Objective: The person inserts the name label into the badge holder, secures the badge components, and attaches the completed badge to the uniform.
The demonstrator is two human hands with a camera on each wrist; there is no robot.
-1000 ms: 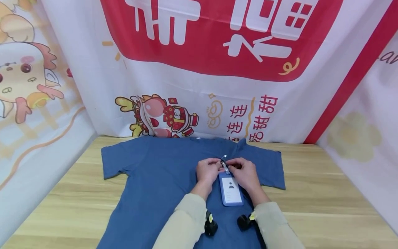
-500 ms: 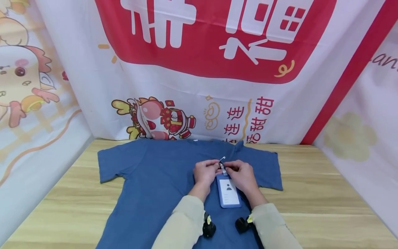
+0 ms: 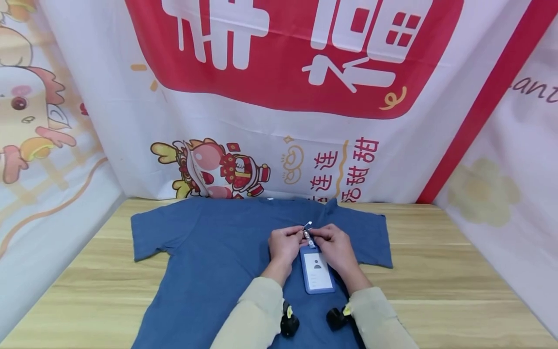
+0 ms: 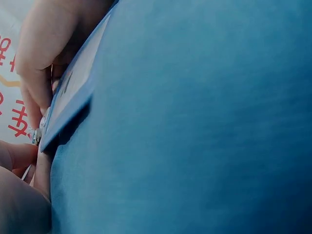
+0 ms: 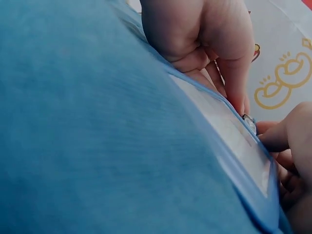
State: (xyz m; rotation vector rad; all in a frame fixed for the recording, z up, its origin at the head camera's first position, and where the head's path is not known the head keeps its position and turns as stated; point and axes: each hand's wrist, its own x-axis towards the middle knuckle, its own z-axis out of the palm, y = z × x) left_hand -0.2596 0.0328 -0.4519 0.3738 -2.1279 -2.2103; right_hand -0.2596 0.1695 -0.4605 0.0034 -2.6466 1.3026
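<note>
A blue T-shirt [image 3: 218, 261] lies spread out, sleeves to the sides. Over its upper right chest is a badge holder [image 3: 317, 271] with a blue frame and a white card. At its top is a small metal-and-clear-strap badge clip [image 3: 309, 238], with a thin pin [image 3: 307, 224] jutting out beyond the fingers. My left hand [image 3: 284, 246] pinches the clip from the left. From the right, the thumb and finger of my right hand [image 3: 337, 247] pinch it too. In the left wrist view the badge holder [image 4: 75, 92] slants close over the shirt; fingers partly hide the clip.
The shirt rests on a light wood table [image 3: 436, 271]. A printed white and red cloth [image 3: 279, 97] hangs behind it, with more cloth on both sides. Small black wrist cameras [image 3: 289, 324] sit under the sleeves.
The whole head view has drifted slightly, so everything appears a little further left and lower. Both hands stay at the clip, and the pin's visible end has tilted a little.
</note>
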